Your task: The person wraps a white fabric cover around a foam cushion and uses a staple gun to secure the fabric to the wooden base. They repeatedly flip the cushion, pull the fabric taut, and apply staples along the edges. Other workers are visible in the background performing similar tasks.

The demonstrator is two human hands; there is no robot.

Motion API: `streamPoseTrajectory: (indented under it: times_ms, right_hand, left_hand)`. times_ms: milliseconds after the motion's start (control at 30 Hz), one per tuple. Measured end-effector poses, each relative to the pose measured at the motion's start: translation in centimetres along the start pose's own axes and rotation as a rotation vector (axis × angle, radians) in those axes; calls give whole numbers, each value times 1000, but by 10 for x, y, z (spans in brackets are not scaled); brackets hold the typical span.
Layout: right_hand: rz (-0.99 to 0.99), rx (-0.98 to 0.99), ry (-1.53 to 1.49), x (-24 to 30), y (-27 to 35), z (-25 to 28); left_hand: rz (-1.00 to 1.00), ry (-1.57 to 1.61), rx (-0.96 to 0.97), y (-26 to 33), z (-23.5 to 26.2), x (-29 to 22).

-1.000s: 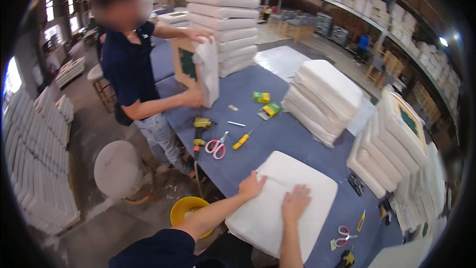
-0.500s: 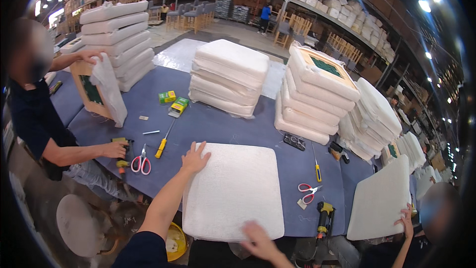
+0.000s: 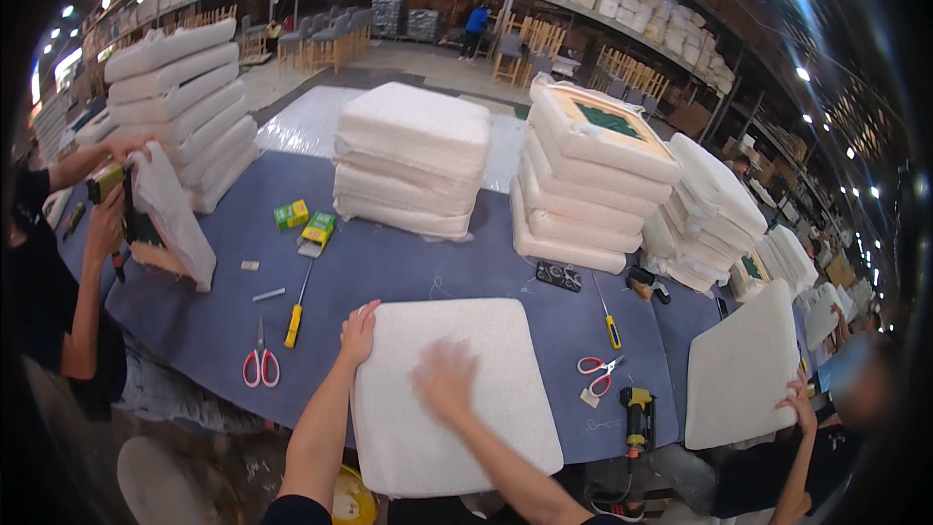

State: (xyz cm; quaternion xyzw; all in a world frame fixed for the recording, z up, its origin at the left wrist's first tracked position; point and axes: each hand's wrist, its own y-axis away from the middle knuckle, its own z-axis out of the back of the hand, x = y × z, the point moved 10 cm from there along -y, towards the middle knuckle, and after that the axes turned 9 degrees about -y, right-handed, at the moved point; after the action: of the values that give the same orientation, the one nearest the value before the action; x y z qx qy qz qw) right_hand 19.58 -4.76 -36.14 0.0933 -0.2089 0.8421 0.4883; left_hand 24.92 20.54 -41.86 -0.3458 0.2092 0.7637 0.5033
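A white fabric-covered seat cushion point(image 3: 486, 447) lies on the blue-grey table in front of me, its near edge overhanging. My left hand point(image 3: 359, 332) grips its left side near the far corner, fingers bent against the edge. Over the middle of the cushion's top is my right hand point(image 3: 445, 377), blurred by motion, its fingers stretched out and holding nothing; whether it touches the fabric I cannot tell. Left of the cushion lie a yellow-handled screwdriver point(image 3: 293, 326) and red-handled scissors point(image 3: 260, 367). To its right are a second screwdriver point(image 3: 612, 331), more scissors point(image 3: 600, 374) and a staple gun point(image 3: 637, 418).
Stacks of white cushions point(image 3: 413, 160) point(image 3: 593, 185) stand along the table's far side. Green-yellow boxes point(image 3: 317, 231) and a black patterned case point(image 3: 559, 276) lie nearer. A co-worker at left holds a staple gun point(image 3: 105, 185) by a cushion; another at right holds a cushion point(image 3: 741, 374).
My left hand has shifted from the cushion's top to its left side. My right hand has moved from the near edge to the middle. The left co-worker has lifted the staple gun.
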Motion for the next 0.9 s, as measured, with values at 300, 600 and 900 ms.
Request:
streamPoseTrajectory:
  times_ms: [300, 600, 900]
  right_hand:
    - [465, 486, -635, 82, 177, 32]
    - [-317, -697, -257, -232, 236, 440]
    - [-259, -274, 233, -123, 177, 131]
  left_hand:
    - [-35, 22, -25, -4, -9, 2]
    - [-125, 102, -118, 4, -1, -9]
    - [-124, -69, 15, 33, -13, -41]
